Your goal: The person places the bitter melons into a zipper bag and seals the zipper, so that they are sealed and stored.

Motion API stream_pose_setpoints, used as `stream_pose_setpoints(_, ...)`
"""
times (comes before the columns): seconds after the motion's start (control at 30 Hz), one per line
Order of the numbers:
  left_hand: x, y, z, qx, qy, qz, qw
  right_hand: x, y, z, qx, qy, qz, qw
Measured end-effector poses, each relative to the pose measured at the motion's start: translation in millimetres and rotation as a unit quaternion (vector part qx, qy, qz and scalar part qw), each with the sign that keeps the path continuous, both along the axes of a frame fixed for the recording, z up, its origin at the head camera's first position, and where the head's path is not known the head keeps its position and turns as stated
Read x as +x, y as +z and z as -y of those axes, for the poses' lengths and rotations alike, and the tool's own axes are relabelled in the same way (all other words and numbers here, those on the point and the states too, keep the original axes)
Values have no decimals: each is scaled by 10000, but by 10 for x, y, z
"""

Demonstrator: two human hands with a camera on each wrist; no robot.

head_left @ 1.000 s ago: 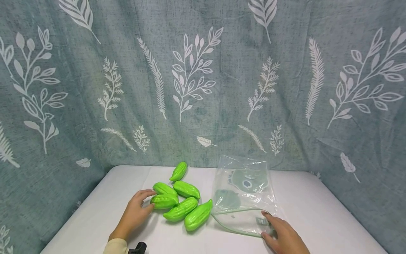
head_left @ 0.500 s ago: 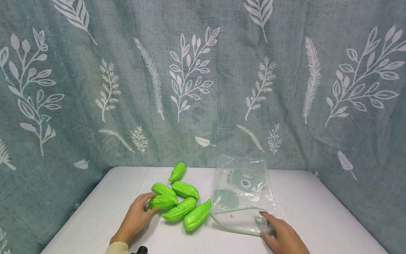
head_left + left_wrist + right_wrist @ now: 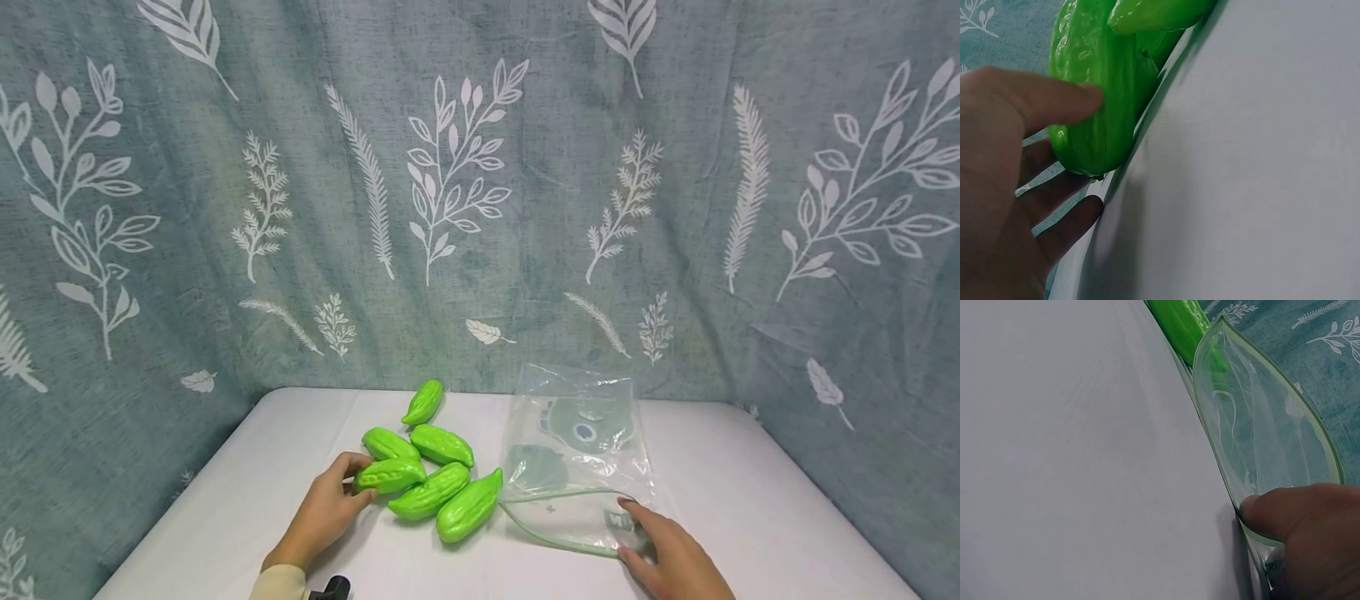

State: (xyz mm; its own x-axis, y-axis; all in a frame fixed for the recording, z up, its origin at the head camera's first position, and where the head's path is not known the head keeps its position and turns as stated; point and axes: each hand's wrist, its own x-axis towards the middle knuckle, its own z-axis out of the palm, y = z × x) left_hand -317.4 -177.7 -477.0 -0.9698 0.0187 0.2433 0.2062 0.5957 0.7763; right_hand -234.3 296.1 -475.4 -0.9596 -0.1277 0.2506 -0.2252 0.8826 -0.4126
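Several bright green bitter melons lie in a loose cluster left of the table's middle. My left hand (image 3: 324,508) grips the leftmost one, a ridged bitter melon (image 3: 390,475); in the left wrist view the thumb presses that bitter melon (image 3: 1094,131) and the fingers reach behind its end. To the right lies a clear zip bag (image 3: 536,471) with green print, its green-edged mouth gaping toward me. My right hand (image 3: 675,550) holds the mouth's right end, thumb on the near edge and a finger on the far edge. In the right wrist view the bag (image 3: 1272,437) gapes widely; most fingers are hidden.
One bitter melon (image 3: 424,402) lies apart at the back. Another bitter melon (image 3: 470,506) has its tip beside the bag's left corner. The white table (image 3: 420,575) ends at a patterned blue-green curtain (image 3: 480,208) behind and on both sides.
My left hand has moved slightly right and taken a closer grip on the leftmost bitter melon, which has shifted and tilted a little. My right hand and the bag stay put; the head view sways slightly.
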Motion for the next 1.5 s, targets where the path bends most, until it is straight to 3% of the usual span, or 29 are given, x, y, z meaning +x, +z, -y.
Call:
stream_pose_setpoints(0.3, -1, 7, -13, -96, -187, 42, 9998, 1, 11, 5, -27, -2, -19, 10000)
stream_pose_setpoints(0.67, 5, 2, -2, -506, -86, -176, 9985, 17, 2, 28, -5, -63, -61, 10000)
stream_pose_setpoints(1.03, 16, 5, -4, -344, -104, -249, 9990, 29, -8, 20, 6, -95, -96, 9999)
stream_pose_setpoints(1.5, 14, -5, -21, -256, 179, -219, 9993, 28, -41, 10, 25, -123, -212, 9997)
